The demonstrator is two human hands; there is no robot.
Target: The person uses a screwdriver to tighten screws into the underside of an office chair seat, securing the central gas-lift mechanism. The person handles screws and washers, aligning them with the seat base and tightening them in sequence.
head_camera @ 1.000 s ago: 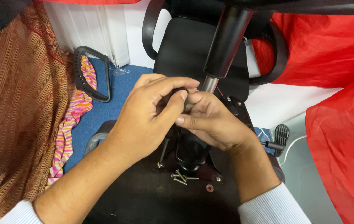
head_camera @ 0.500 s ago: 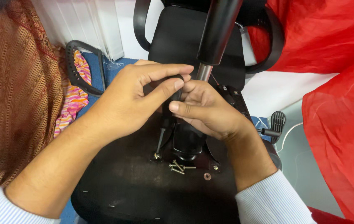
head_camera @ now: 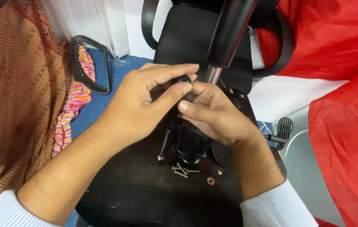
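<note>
An upturned black office chair seat (head_camera: 145, 193) lies in front of me with its black mechanism (head_camera: 192, 145) bolted on. A gas-lift column (head_camera: 229, 33) rises from it toward the camera. My left hand (head_camera: 145, 105) and my right hand (head_camera: 212, 113) meet at the base of the column, fingers pinched together on a small black part (head_camera: 184, 80). Most of that part is hidden by my fingers. Loose screws (head_camera: 181, 169) and a washer (head_camera: 210, 180) lie on the seat just below the mechanism.
A detached black armrest (head_camera: 87, 63) lies on the blue floor at the left, beside brown patterned cloth (head_camera: 15, 92) and striped pink fabric. Red cloth (head_camera: 338, 84) covers the right side. The chair backrest (head_camera: 187, 38) stands behind, and a black lever handle (head_camera: 281, 130) sticks out at the right.
My view has shifted slightly; both hands stay clasped at the column's base, with the left fingers now stretched further over the right hand.
</note>
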